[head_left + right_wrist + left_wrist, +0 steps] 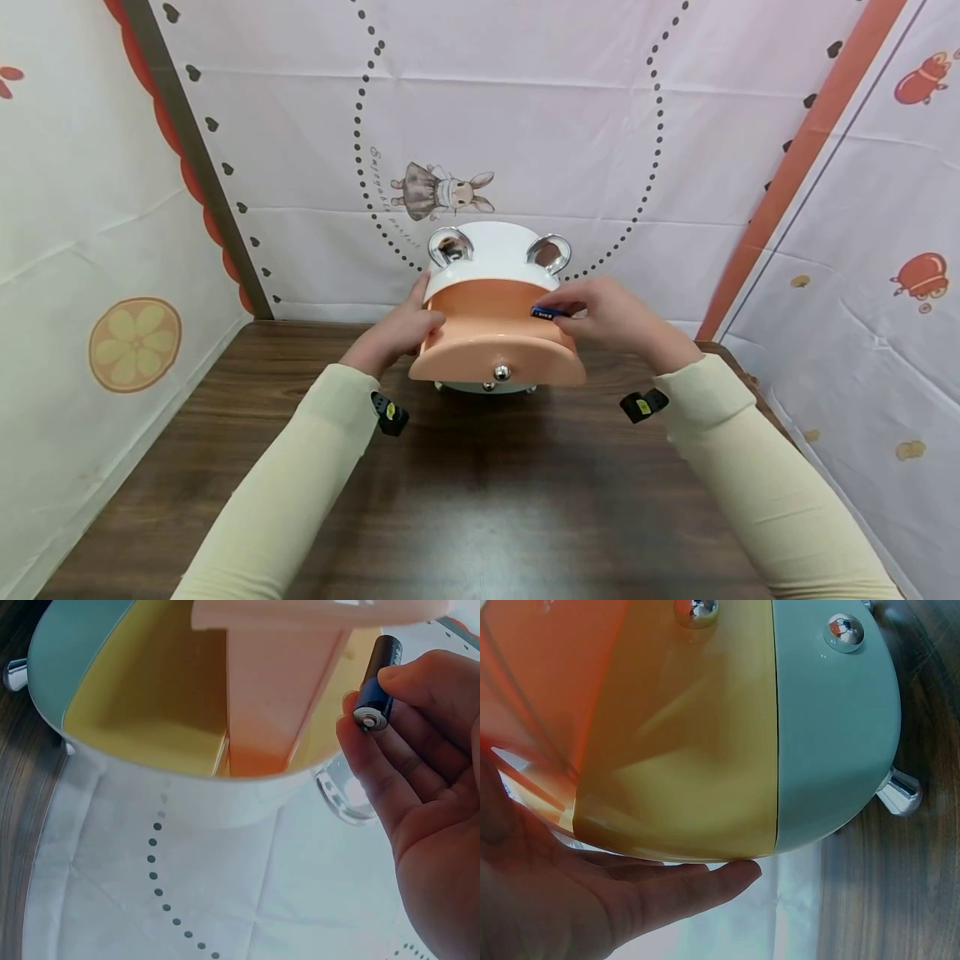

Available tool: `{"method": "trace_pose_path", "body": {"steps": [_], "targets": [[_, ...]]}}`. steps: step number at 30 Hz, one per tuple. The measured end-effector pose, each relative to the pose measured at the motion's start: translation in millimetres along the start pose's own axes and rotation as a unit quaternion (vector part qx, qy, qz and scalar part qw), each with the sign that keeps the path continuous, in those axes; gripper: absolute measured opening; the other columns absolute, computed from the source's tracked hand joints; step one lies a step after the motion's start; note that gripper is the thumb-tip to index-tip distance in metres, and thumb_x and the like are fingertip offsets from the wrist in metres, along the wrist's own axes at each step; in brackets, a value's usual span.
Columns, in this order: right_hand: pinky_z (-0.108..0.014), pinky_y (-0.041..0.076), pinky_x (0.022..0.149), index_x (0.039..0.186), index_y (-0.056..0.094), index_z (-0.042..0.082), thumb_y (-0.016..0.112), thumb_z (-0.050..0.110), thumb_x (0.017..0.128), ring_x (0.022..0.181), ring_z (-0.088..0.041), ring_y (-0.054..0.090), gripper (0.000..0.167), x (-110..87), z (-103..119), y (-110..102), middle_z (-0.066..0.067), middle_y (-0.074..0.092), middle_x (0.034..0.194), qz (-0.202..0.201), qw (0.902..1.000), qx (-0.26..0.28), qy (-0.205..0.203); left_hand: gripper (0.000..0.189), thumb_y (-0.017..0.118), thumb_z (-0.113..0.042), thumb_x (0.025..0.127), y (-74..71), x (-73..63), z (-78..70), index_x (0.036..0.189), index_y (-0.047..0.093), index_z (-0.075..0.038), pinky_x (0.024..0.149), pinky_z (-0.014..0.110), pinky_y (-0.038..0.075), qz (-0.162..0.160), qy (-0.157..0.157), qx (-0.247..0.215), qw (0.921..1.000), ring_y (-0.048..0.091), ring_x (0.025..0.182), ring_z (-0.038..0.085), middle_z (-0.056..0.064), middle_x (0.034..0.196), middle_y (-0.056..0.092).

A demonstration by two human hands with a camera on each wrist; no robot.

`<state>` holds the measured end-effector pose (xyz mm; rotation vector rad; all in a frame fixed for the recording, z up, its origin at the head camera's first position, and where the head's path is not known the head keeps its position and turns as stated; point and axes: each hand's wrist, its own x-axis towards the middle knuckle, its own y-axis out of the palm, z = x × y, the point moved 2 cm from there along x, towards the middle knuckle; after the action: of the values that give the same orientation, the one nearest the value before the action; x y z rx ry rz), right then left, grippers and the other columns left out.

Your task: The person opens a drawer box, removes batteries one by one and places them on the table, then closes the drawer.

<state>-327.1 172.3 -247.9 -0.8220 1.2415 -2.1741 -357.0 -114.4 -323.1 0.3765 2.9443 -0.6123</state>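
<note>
A small rounded drawer chest (491, 246) with a white shell stands at the back of the table. Its orange top drawer (491, 360) is pulled out towards me, above a yellow drawer (705, 735) and a teal drawer (832, 727), both closed. My right hand (607, 317) pinches a black and blue cylindrical battery (377, 682) between thumb and fingers, over the right side of the orange drawer. My left hand (397, 333) rests against the chest's left side. Its fingers (682, 892) lie fairly straight along the outside, with the thumb near the drawer's edge.
Two silver ear-like rings (451, 247) stick up from the chest's top. Silver knobs (502, 372) sit on the drawer fronts. A dark wood table (480, 500) lies below, with printed white cloth (510, 108) hanging behind and on both sides.
</note>
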Motion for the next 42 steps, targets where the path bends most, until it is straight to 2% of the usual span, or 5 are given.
{"method": "trace_pose_path", "body": {"steps": [13, 20, 30, 37, 42], "targets": [[-0.035, 0.056, 0.082, 0.116, 0.071, 0.008, 0.065, 0.003, 0.086, 0.091, -0.020, 0.069, 0.031, -12.4, -20, -6, -0.008, 0.072, 0.107, -0.071, 0.9972, 0.021, 0.009, 0.095, 0.047, -0.015, 0.088, -0.3, 1.7, 1.3, 0.150, -0.019, -0.043, 0.049, 0.029, 0.039, 0.006, -0.002, -0.002, 1.0000, 0.040, 0.051, 0.012, 0.021, 0.147, 0.030], [-0.034, 0.056, 0.080, 0.120, 0.069, 0.004, 0.060, 0.002, 0.088, 0.096, -0.027, 0.068, 0.033, -20.1, -34, -6, -0.016, 0.069, 0.112, -0.125, 0.9902, 0.036, 0.051, 0.097, 0.048, -0.015, 0.085, 0.0, 1.4, 1.4, 0.152, -0.018, -0.040, 0.049, 0.029, 0.040, -0.002, 0.002, 0.003, 1.0000, 0.042, 0.054, 0.014, 0.019, 0.151, 0.025], [-0.006, 0.047, 0.073, 0.118, 0.069, 0.002, 0.063, 0.004, 0.087, 0.091, -0.026, 0.069, 0.031, -32.1, -56, -2, -0.017, 0.070, 0.110, -0.182, 0.9801, 0.026, 0.073, 0.095, 0.047, -0.016, 0.086, 0.3, -0.7, -0.7, 0.151, -0.018, -0.041, 0.051, 0.030, 0.042, 0.000, 0.000, 0.008, 1.0000, 0.044, 0.058, 0.017, 0.019, 0.152, 0.024], [-0.022, 0.054, 0.070, 0.117, 0.070, 0.005, 0.065, 0.007, 0.087, 0.086, -0.023, 0.069, 0.031, -34.5, -68, 7, -0.014, 0.071, 0.104, -0.189, 0.9740, 0.000, 0.126, 0.094, 0.047, -0.015, 0.088, -0.3, -1.7, -3.2, 0.151, -0.018, -0.041, 0.053, 0.032, 0.043, 0.007, -0.009, 0.000, 0.9999, 0.046, 0.060, 0.017, 0.018, 0.152, 0.025], [-0.041, 0.056, 0.073, 0.121, 0.068, 0.006, 0.064, 0.010, 0.088, 0.088, -0.025, 0.069, 0.033, -36.6, -74, 14, -0.014, 0.071, 0.105, -0.198, 0.9686, -0.010, 0.150, 0.093, 0.045, -0.010, 0.089, 1.6, -18.6, -21.2, 0.153, -0.019, -0.033, 0.054, 0.030, 0.043, 0.019, -0.019, -0.003, 0.9996, 0.045, 0.058, 0.016, 0.021, 0.152, 0.025]]}}
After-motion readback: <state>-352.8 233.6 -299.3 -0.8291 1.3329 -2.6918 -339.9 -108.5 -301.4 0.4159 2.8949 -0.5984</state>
